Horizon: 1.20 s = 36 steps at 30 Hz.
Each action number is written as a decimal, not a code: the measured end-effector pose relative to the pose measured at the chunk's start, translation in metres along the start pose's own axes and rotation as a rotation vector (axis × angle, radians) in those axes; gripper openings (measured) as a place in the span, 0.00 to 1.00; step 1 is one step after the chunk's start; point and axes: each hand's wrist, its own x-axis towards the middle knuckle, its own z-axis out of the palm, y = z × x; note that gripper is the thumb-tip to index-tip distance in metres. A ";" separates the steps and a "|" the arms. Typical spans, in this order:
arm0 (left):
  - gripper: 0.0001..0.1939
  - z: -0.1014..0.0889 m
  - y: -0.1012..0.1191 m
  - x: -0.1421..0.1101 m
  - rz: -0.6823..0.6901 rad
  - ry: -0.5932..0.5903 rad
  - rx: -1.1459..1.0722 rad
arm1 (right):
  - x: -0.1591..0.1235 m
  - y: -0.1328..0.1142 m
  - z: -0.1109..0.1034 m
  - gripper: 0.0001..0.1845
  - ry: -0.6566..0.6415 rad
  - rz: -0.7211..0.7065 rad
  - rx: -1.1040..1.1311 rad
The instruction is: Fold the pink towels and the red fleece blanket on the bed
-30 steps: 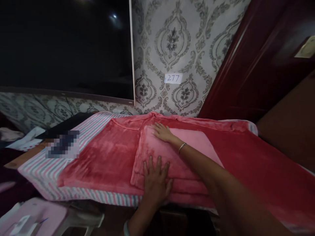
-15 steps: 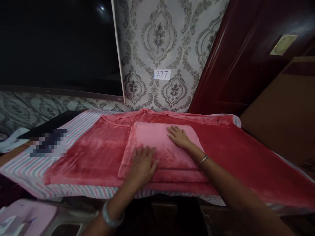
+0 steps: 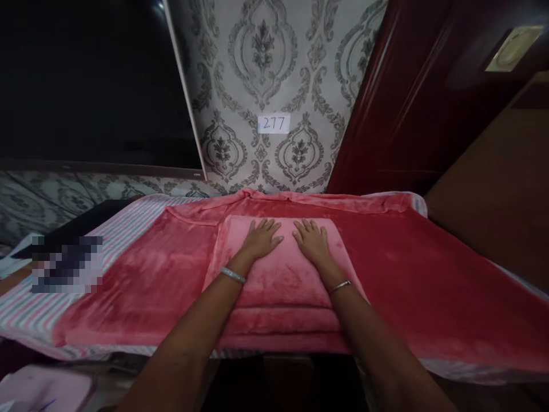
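A folded pink plush blanket (image 3: 274, 280) lies in a thick rectangular stack at the middle of the table. My left hand (image 3: 261, 237) rests flat on its upper left part, fingers spread and pointing to the wall. Beside it, my right hand (image 3: 312, 241) is also laid flat on the upper right part with its fingers apart. Neither hand grips anything. Beneath the stack spreads a larger red plush cloth (image 3: 412, 280), its far edge bunched up along the wall side. What lies under my palms is hidden.
A striped cloth (image 3: 124, 226) covers the table under the red one. A dark screen (image 3: 94, 86) hangs on the left, and a paper marked 277 (image 3: 273, 123) is on the wall. A brown board (image 3: 497, 189) stands at right; a pink stool-like surface (image 3: 47, 386) sits lower left.
My left hand has moved from the near left edge of the folded blanket up to its far part, level with my right hand. The right hand stays on the blanket. The view has shifted slightly.
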 end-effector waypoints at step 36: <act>0.32 0.010 0.044 -0.136 0.010 0.065 0.127 | -0.130 -0.004 -0.015 0.29 -0.045 -0.458 0.007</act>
